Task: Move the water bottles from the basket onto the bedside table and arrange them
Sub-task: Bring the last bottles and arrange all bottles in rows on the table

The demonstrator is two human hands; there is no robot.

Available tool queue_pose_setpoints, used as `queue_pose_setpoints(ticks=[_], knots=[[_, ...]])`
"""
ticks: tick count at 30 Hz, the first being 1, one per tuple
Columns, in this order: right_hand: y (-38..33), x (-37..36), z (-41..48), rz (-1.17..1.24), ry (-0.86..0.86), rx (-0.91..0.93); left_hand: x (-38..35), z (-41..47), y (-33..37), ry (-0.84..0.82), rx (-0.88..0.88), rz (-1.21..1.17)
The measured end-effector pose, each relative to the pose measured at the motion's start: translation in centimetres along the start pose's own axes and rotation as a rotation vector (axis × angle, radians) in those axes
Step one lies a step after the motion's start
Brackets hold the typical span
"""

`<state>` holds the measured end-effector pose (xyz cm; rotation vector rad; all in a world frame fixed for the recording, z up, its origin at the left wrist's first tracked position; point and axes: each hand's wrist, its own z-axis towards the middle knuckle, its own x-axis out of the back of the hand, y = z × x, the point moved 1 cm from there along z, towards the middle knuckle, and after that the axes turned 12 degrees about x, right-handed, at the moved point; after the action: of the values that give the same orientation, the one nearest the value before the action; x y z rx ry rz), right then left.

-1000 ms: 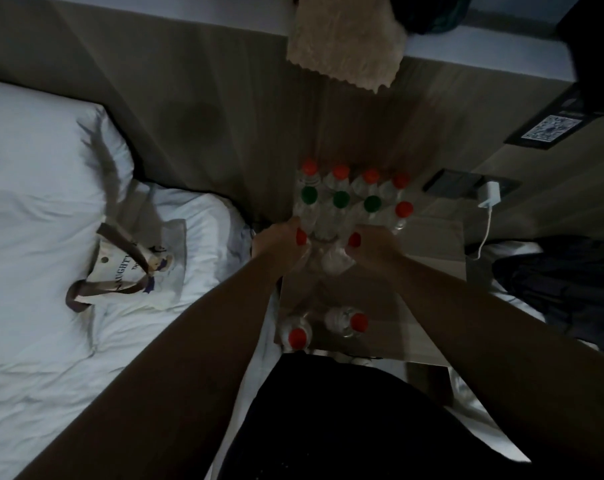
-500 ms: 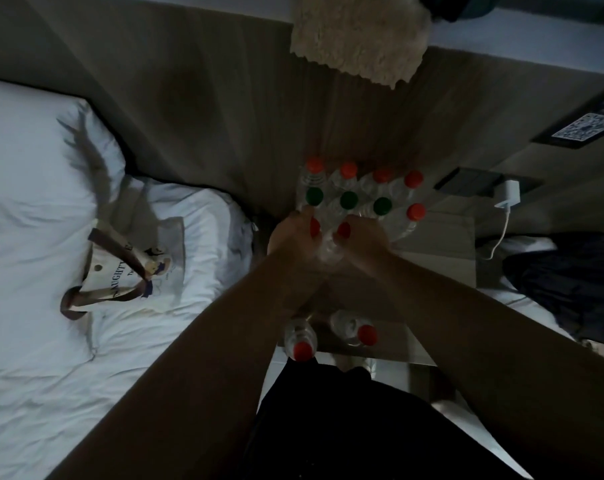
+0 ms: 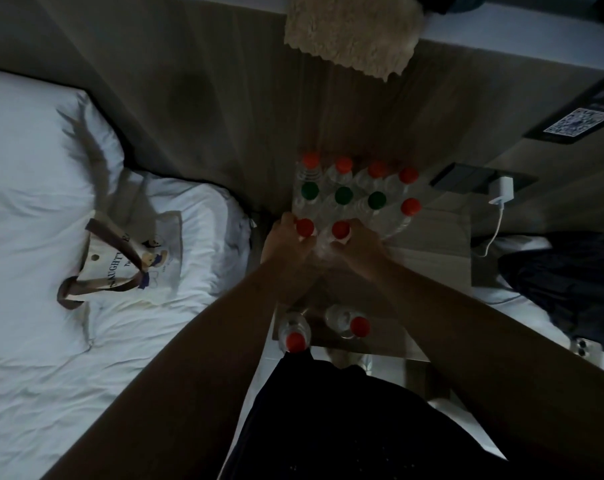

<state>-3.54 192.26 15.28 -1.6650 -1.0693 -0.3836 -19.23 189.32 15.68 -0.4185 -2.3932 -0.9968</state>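
Obs: left hand [image 3: 286, 244] curled round a red-capped bottle [image 3: 304, 226] just under the cap; right hand [image 3: 359, 244] clamped likewise on its neighbour [image 3: 340, 229]. Both bottles stand upright on the surface [image 3: 432, 258], close against the packed rows [image 3: 344, 195] just beyond the fingers (red caps at the back, green in the middle). Judgement: a third row is being started, with each bottle gripped high to nudge it flush. Two spare bottles [image 3: 295, 341] wait behind the wrists. The tote bag [image 3: 120, 268] lies on the bed [image 3: 34, 202], well left of the left hand.
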Motion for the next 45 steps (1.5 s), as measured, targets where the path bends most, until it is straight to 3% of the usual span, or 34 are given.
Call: queue_pose_setpoints(ticks=[8, 15, 19, 24, 45], knots=[[0.6, 0.9, -2.9, -0.032, -0.086, 0.072, 0.5, -3.2, -2.1, -0.092, 0.095, 0.067], [3.2, 2.0, -8.5, -0.364, -0.005, 0.317, 0.1, -10.7, -4.3, -0.065, 0.011, 0.148], [3.1, 1.8, -12.1, -0.126, -0.227, 0.200, -0.8, -13.8, -5.6, -0.042, -0.019, 0.170], [3.7, 0.6, -13.6, -0.041, -0.232, 0.201, -2.0, -15.6, -7.1, 0.006, -0.062, 0.166], [4.3, 0.1, -14.0, -0.346, -0.262, 0.314, -3.1, -14.1, -9.2, -0.050, -0.144, 0.322]])
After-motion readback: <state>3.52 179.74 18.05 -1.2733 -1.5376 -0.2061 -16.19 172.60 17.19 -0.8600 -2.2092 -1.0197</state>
